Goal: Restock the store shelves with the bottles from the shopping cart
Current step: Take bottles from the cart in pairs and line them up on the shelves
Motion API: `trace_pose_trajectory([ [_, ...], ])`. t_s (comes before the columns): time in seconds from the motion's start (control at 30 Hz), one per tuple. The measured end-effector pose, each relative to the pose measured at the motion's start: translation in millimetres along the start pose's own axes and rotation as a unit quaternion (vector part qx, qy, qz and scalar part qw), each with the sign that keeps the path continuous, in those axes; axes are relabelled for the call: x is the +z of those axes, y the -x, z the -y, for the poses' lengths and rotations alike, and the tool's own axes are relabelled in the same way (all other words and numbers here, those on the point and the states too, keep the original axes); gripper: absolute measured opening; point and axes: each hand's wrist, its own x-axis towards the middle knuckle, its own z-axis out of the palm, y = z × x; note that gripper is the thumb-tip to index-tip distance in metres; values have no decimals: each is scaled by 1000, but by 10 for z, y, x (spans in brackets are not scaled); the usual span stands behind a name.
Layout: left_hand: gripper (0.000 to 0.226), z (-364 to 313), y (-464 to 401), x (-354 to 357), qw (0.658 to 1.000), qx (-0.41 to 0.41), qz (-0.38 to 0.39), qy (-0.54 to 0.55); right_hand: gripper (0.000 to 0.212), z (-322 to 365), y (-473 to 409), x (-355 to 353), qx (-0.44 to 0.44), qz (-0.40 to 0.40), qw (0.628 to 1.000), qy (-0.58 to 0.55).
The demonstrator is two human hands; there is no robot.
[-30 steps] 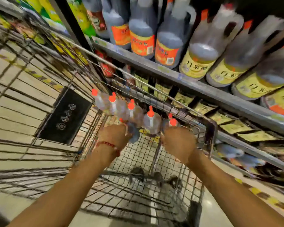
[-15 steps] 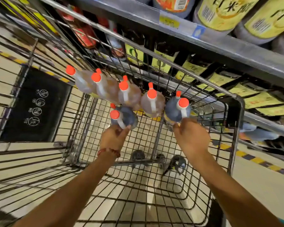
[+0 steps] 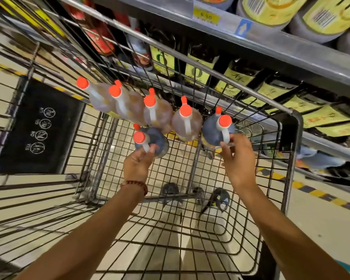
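Both hands are reaching down into the wire shopping cart (image 3: 291, 178), each working at a dark bottle. The left hand (image 3: 136, 165) is closing its grip on the pale handle of the near dark bottle (image 3: 157, 141), thumb and fingers pinching around it just below the orange cap; the fingers are curled in, not spread. The right hand (image 3: 239, 158) is sitting looser: its fingers are half-curled, fingertips touching the handle and shoulder of the far dark bottle (image 3: 209, 132), and whether it is gripping fully or only touching, I cannot tell from here.

Behind those two, four amber bottles (image 3: 187, 126) are standing in a row along the cart's far wall, shoulder to shoulder, the row running from upper left to lower right. Every bottle is standing upright on the cart floor, long axis vertical, orange caps pointing up toward the camera.

Writing now: on the metal shelf edge (image 3: 281, 49) a yellow price tag (image 3: 205, 16) is showing what looks like 5.90, with a blue tag bearing a white arrow beside it. Below, dark shelf bottles (image 3: 196, 65) are carrying yellow labels with Chinese characters too blurred to read. The cart's black child-seat panel (image 3: 38, 128) on the left is showing four round icons, three marked NO and one YES. A red bead bracelet (image 3: 135, 183) is circling the left wrist.
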Motion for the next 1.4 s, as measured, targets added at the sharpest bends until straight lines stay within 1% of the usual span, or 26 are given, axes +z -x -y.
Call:
trace_pose_trajectory([
  [0.07, 11, 5, 1, 5, 1000, 9, -1, -4, 24, -22, -11, 19, -24, 25, 999, -35],
  [0.17, 11, 27, -28, 23, 999, 27, -16, -14, 36, 7, -58, 57, 43, 56, 983, -168],
  [0.2, 12, 39, -40, 32, 999, 31, -23, -19, 38, 8, -75, 79, 58, 69, 974, -210],
  [0.23, 12, 32, -40, 39, 999, 32, -31, -23, 35, 8, -81, 94, 65, 72, 968, -231],
  [0.3, 12, 11, -46, 45, 997, 42, -44, -37, 22, 75, -48, 43, 66, 69, 962, -254],
  [0.4, 12, -121, 13, 39, 995, 68, -33, -73, 25, 161, 4, -91, 50, 83, 962, -254],
  [0.43, 15, -170, 46, 24, 994, 69, -31, -75, 21, 205, 38, -146, 59, 87, 963, -247],
  [0.47, 16, -240, 92, 17, 995, 70, -30, -72, 22, 239, 67, -208, 60, 89, 963, -246],
  [0.53, 17, -417, 216, 24, 993, 84, -27, -79, 42, 303, 126, -347, 39, 95, 956, -274],
  [0.57, 19, -520, 299, 42, 990, 98, -22, -101, 46, 353, 152, -431, 38, 95, 955, -278],
  [0.6, 20, -611, 376, 54, 987, 111, -18, -117, 43, 408, 181, -530, 30, 90, 955, -280],
  [0.67, 24, -842, 574, 88, 985, 138, -4, -108, 33, 555, 214, -755, -7, 84, 957, -276],
  [0.7, 31, -978, 685, 127, 982, 163, 0, -93, 31, 633, 208, -873, -24, 83, 959, -271],
  [0.77, 50, -1290, 938, 218, 975, 204, 17, -86, 35, 819, 177, -1170, -46, 67, 961, -263],
  [0.8, 45, -1448, 1052, 270, 973, 218, 19, -78, 37, 914, 161, -1349, -61, 52, 961, -263],
  [0.83, 32, -1630, 1196, 338, 973, 222, 31, -60, 36, 1007, 145, -1535, -79, 34, 960, -265],
  [0.87, 31, -1786, 1317, 404, 972, 227, 49, -34, 35, 1094, 131, -1721, -93, 22, 959, -267],
  [0.9, 36, -1967, 1464, 477, 969, 237, 61, -19, 36, 1185, 121, -1918, -105, 10, 958, -266],
  [0.93, 38, -2115, 1574, 536, 965, 251, 76, -16, 38, 1260, 108, -2115, -116, 0, 958, -264],
  [1.0, 37, -2442, 1787, 651, 953, 291, 90, -8, 38, 1389, 77, -2505, -148, -27, 949, -277],
  [1.1, 35, -2935, 2126, 822, 943, 317, 99, 5, 33, 1575, 38, -3096, -189, -63, 937, -286],
  [1.23, 36, -3457, 2566, 1065, 928, 338, 155, 14, 46, 1712, 26, -3808, -219, -93, 921, -308],
  [1.33, 38, -3766, 2860, 1250, 910, 353, 217, 23, 38, 1756, 63, -4262, -246, -91, 912, -317],
  [1.4, 34, -3934, 3017, 1380, 900, 369, 231, 26, 36, 1765, 91, -4519, -267, -101, 906, -312],
])
